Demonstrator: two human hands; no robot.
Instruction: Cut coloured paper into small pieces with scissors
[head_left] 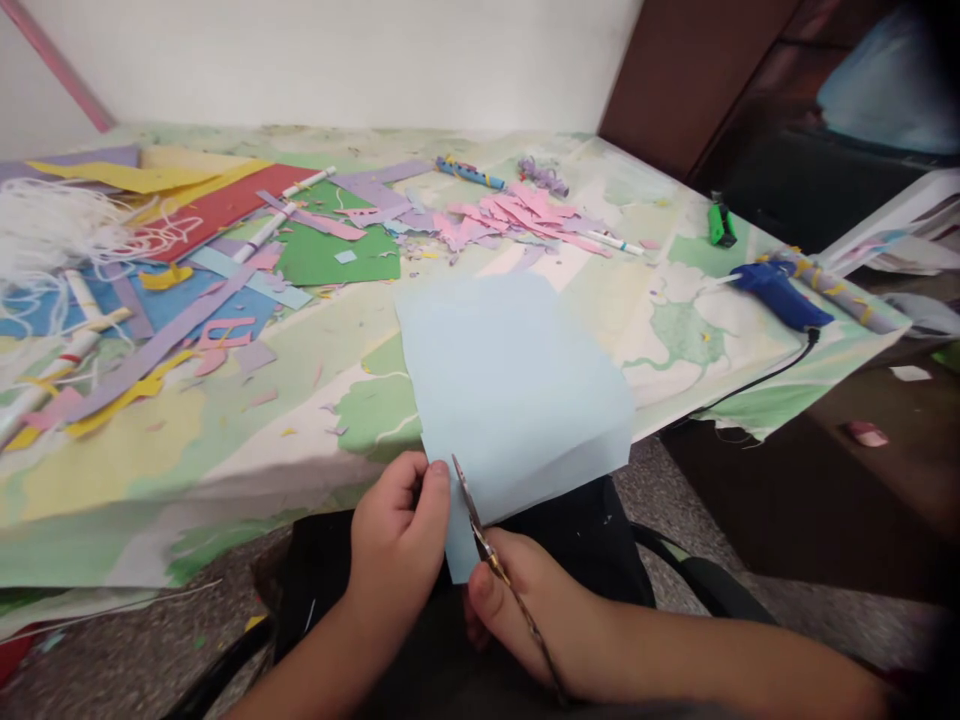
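Observation:
A large light blue sheet of paper [517,380] lies partly on the table and hangs over its front edge towards my lap. My left hand [401,525] pinches the sheet's left edge between thumb and fingers. In my right hand [532,600] is a pair of scissors [469,500], the blades pointing away from me and set on the paper just right of my left thumb. Below the blades a narrow strip of the sheet hangs down, parted from the wider portion at right. My right fingers and part of the handles are hidden.
Paper scraps [510,215], coloured sheets [337,245] and white yarn [60,235] cover the table's left and back. At right lie a blue glue gun [784,292] with its cord, a wrapped tube [844,290] and a green object [721,225]. A chair armrest [705,580] stands beside my lap.

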